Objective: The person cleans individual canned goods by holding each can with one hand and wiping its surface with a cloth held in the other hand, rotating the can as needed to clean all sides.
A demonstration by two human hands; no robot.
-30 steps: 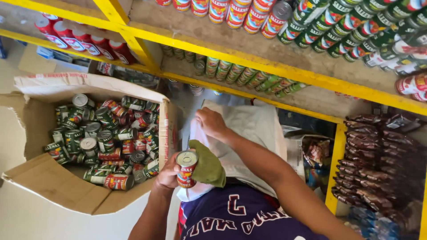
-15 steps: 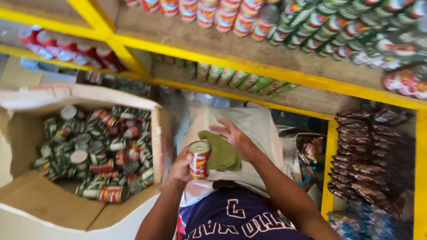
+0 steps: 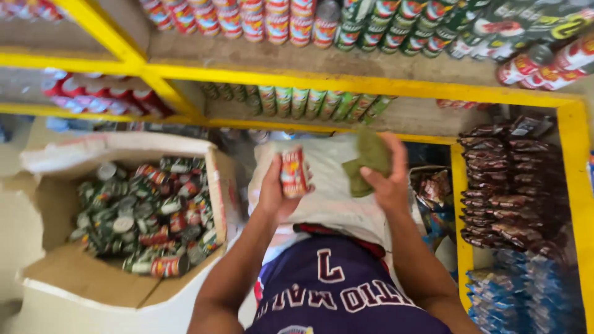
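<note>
the red-labelled can (image 3: 293, 171), mid-frame, has risen from lap level and now stands upright in the left hand (image 3: 276, 192), fingers wrapped round it. the right hand (image 3: 388, 179) has swung the green cloth (image 3: 369, 159) up just beside it, pinched closed. the open carton of cans (image 3: 145, 213) sits at the left.

Motion blur is smearing the can (image 3: 293, 171) in the left hand (image 3: 276, 196), so its label is showing only as red and yellow. The green cloth (image 3: 369, 159) is covering the right hand's (image 3: 387, 179) palm. The top edge is cutting off the shelf cans (image 3: 272, 18), and the box (image 3: 68, 272) cans are blurring together.
</note>
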